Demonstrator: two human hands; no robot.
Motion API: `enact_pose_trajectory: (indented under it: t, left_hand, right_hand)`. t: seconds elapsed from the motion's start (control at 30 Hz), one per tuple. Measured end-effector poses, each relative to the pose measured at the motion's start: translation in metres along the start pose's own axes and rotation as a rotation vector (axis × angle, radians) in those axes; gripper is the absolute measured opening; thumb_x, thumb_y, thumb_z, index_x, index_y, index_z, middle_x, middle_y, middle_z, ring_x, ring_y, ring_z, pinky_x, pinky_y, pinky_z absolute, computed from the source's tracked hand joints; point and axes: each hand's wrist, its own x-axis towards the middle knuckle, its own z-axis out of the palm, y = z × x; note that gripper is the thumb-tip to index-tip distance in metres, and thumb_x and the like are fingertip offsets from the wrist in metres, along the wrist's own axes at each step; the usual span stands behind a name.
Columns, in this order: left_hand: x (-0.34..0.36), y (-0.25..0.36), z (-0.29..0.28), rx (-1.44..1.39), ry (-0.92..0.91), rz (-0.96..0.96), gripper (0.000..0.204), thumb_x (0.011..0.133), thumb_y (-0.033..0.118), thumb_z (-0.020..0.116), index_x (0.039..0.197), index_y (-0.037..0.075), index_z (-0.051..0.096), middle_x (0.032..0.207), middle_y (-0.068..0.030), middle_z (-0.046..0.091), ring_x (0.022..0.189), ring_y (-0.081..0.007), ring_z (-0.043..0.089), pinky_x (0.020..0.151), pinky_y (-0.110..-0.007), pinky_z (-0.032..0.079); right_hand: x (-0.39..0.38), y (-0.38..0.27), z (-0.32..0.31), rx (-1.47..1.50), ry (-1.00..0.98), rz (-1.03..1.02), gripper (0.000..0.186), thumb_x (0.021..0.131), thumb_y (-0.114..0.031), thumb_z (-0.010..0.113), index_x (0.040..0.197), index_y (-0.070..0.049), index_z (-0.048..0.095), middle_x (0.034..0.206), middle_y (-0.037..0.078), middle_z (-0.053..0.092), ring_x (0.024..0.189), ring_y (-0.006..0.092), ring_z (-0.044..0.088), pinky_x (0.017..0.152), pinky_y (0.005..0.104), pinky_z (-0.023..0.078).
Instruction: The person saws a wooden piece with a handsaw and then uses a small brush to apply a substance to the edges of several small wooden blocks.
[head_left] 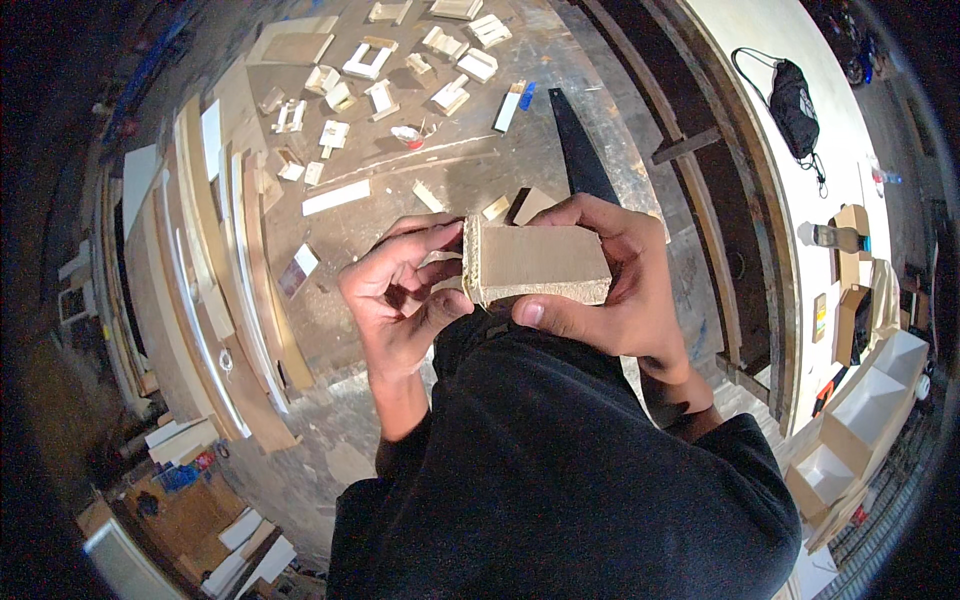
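Close in front of my chest I hold a small piece of pale wood (545,255), its broad face turned up and its right end cut at an angle. Across its left end stands a thin wooden strip (473,262), pressed against it. My left hand (405,285) pinches that strip between thumb and fingers. Around the right end of the block my right hand (630,275) is closed, thumb along the near edge. Just beyond the block lie a small angled wood offcut (533,205) and a dark saw blade (580,150). The undersides of the held pieces are hidden.
Several small wooden assemblies (380,100) are spread over the far worktable, with a red-and-white cup (408,137) and a white strip (336,197) nearer. Long boards (215,270) are stacked at the left. A white bench (760,30) on the right carries a black drawstring bag (793,110).
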Motion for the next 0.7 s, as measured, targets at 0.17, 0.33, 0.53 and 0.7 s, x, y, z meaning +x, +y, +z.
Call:
enact_pose_trajectory:
  t: [0.17, 0.33, 0.53, 0.7]
  left_hand:
    - [-0.002, 0.000, 0.001, -0.033, 0.007, -0.004, 0.056, 0.077, 0.013, 0.086, 0.118, -0.014, 0.060, 0.121, -0.0221, 0.058, 0.104, -0.0260, 0.066, 0.087, -0.035, 0.057]
    - [-0.006, -0.002, -0.004, -0.063, -0.015, 0.004, 0.059, 0.076, 0.015, 0.086, 0.119, -0.015, 0.059, 0.123, -0.0235, 0.057, 0.106, -0.0276, 0.065, 0.089, -0.037, 0.057]
    - [-0.007, -0.005, -0.011, -0.080, -0.087, 0.039, 0.061, 0.076, 0.015, 0.086, 0.122, -0.015, 0.058, 0.127, -0.0281, 0.056, 0.114, -0.0324, 0.062, 0.092, -0.041, 0.056]
    - [-0.009, -0.002, -0.011, -0.077, -0.096, 0.076, 0.062, 0.076, 0.015, 0.087, 0.121, -0.015, 0.058, 0.125, -0.0303, 0.057, 0.114, -0.0343, 0.062, 0.093, -0.043, 0.056]
  right_hand:
    - [-0.002, -0.003, 0.001, -0.010, -0.001, -0.001, 0.050, 0.066, -0.016, 0.091, 0.102, 0.004, 0.064, 0.094, 0.007, 0.070, 0.089, 0.0112, 0.065, 0.080, 0.0248, 0.049]
    - [-0.006, -0.006, 0.007, -0.074, 0.057, -0.162, 0.044, 0.065, -0.018, 0.091, 0.096, 0.001, 0.066, 0.082, 0.006, 0.071, 0.076, 0.0106, 0.067, 0.069, 0.0252, 0.052]
    - [-0.008, -0.007, 0.005, -0.290, 0.053, -0.267, 0.056, 0.060, -0.026, 0.094, 0.098, 0.005, 0.066, 0.086, 0.010, 0.071, 0.080, 0.0151, 0.070, 0.072, 0.0257, 0.052]
    - [-0.008, -0.011, 0.007, -0.327, 0.046, -0.300, 0.056, 0.060, -0.028, 0.095, 0.097, 0.004, 0.067, 0.086, 0.011, 0.072, 0.080, 0.0168, 0.071, 0.070, 0.0263, 0.053]
